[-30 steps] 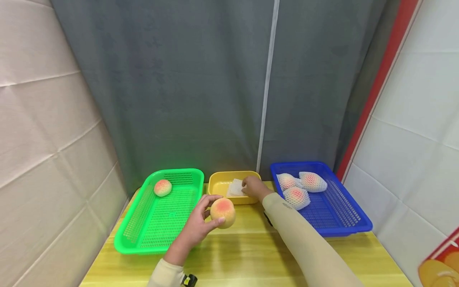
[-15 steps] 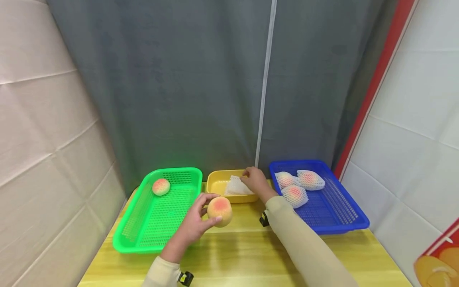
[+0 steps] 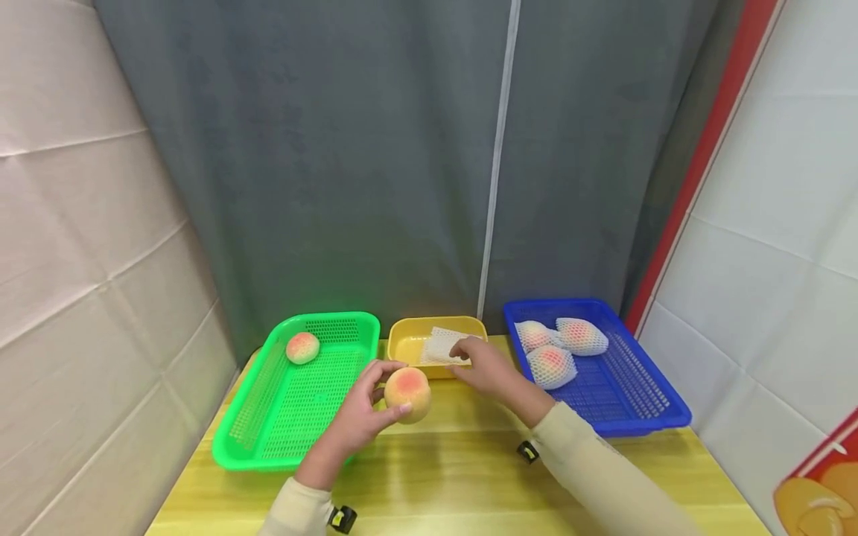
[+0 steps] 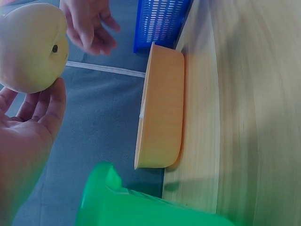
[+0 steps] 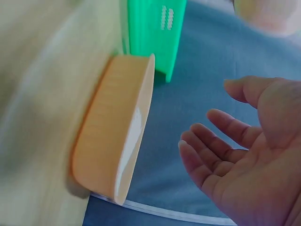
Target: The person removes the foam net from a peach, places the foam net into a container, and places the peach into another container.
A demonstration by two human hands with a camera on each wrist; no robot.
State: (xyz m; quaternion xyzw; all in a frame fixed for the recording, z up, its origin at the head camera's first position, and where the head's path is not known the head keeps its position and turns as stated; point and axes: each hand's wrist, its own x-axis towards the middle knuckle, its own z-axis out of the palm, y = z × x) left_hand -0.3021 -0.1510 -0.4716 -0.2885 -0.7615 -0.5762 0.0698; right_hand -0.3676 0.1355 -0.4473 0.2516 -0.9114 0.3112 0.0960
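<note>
My left hand (image 3: 357,415) grips a peach (image 3: 409,394) above the table, thumb on its near side and fingers behind. In the left wrist view the peach (image 4: 29,49) shows a small dark spot. My right hand (image 3: 494,370) hovers over the near right corner of a yellow tray (image 3: 402,345). White foam fruit nets (image 3: 440,347) lie in that tray. In the right wrist view the right hand (image 5: 249,150) has its fingers loosely bent and apart, with nothing between them.
A green basket (image 3: 315,417) on the left holds another bare peach (image 3: 303,348). On the right, a blue basket (image 3: 623,394) holds several peaches in foam nets (image 3: 552,366). A grey curtain (image 3: 335,164) hangs behind the wooden table (image 3: 456,476).
My right hand has drawn back from inside the yellow tray toward its near right edge, leaving the foam nets there. The left hand keeps its grip on the peach, nearly still.
</note>
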